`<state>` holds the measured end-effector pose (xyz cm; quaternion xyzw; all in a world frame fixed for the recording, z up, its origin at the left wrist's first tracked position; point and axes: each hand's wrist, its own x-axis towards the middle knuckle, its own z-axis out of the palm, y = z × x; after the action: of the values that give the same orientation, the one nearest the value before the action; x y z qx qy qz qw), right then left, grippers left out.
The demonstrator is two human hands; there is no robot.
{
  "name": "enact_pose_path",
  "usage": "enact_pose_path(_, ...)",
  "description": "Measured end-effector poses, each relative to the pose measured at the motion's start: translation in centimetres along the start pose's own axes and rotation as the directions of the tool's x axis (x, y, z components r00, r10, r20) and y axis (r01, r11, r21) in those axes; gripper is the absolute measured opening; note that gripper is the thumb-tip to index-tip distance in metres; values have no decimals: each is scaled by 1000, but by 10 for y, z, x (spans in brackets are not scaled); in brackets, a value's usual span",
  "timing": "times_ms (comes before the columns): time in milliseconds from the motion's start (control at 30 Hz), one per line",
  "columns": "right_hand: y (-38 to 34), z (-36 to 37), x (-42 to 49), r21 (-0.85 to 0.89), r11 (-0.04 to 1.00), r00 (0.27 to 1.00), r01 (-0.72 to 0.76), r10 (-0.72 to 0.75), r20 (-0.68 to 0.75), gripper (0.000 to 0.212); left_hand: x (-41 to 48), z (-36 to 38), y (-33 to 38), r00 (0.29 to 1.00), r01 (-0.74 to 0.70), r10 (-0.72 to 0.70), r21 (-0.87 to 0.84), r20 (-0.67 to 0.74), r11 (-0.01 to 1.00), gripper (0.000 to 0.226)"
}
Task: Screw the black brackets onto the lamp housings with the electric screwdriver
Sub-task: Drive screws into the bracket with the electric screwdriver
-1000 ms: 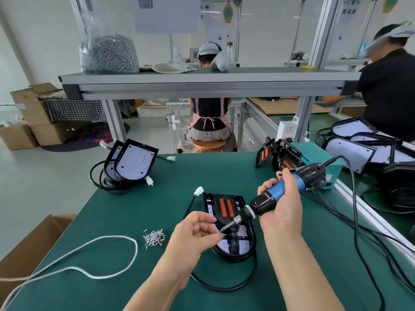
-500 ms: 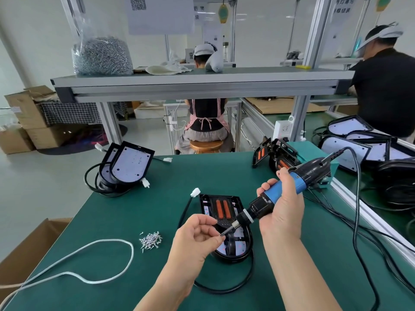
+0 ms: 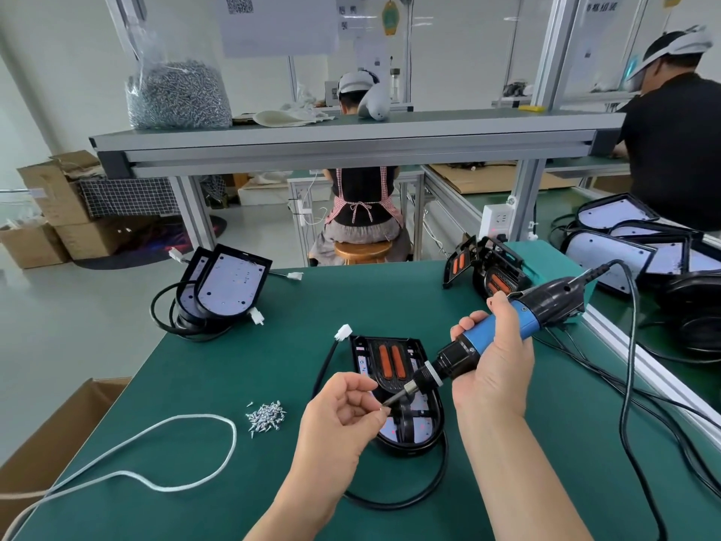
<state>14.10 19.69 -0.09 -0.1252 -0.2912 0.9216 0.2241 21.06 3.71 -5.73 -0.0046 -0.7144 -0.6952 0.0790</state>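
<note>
Black lamp housing point(image 3: 423, 427) lay on the green tabletop point(image 3: 390, 298), near its middle, and it had not moved since a moment before. Above it the electric screwdriver point(image 3: 456, 357) stayed tilted, bit pointing down to the left. The right hand point(image 3: 495, 372) gripped its blue body with the fingers wrapped around. The left hand point(image 3: 339, 411) kept thumb and forefinger closed on a small silvery piece point(image 3: 386, 410) at the bit tip. A pile of screws point(image 3: 267, 417) lay left of the housing, apart from it.

Assembly workshop: green workbench point(image 3: 242, 369), bagged screws point(image 3: 177, 95), stacked lamp housings point(image 3: 230, 285)
</note>
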Motion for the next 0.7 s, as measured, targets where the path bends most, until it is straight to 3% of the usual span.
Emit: enact_pose_path(700, 3, 1, 1, -16, 1000, 1000, 5, -5, -15, 16, 2, 1, -2, 999, 16, -16, -27, -30, 1000, 28)
